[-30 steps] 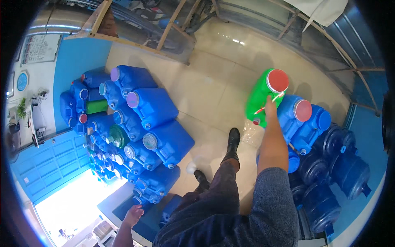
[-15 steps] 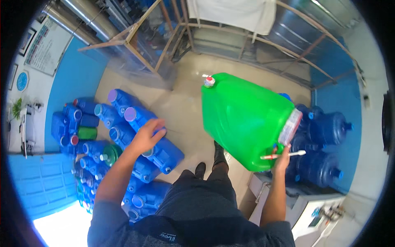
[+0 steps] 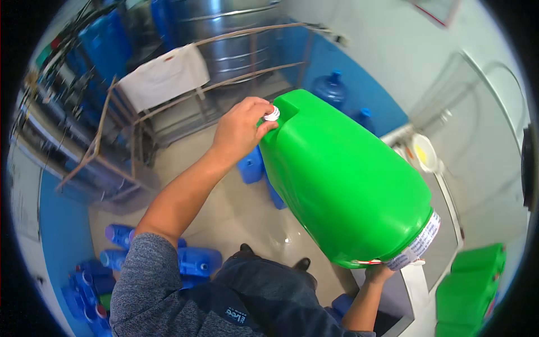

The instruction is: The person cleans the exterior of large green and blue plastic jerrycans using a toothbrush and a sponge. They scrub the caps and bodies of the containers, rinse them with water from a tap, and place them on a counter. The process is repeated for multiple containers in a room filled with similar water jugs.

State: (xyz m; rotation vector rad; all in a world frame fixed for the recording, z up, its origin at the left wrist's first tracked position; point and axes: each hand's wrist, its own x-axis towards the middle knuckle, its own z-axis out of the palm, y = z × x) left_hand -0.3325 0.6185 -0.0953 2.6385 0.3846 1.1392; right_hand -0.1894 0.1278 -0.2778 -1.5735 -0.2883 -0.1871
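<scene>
I hold a large green plastic jug (image 3: 342, 185) tilted in the air in front of me. My left hand (image 3: 241, 129) grips its top corner, fingers around a small white and red cap (image 3: 272, 113) beside the handle. My right hand (image 3: 379, 273) supports the jug from below at its wide neck end, which has a white band around it. Most of the right hand is hidden under the jug.
Blue jugs (image 3: 185, 258) lie on the tiled floor at lower left. A metal rack with a white cloth (image 3: 163, 76) and steel tank stand ahead. Blue water bottles (image 3: 331, 90) stand behind the jug. Green jugs (image 3: 469, 283) sit at lower right by a white counter (image 3: 415, 286).
The green jug has been lifted off the floor and raised close to the camera. My left hand moved from near the blue jugs onto the jug's cap. My view has turned upward.
</scene>
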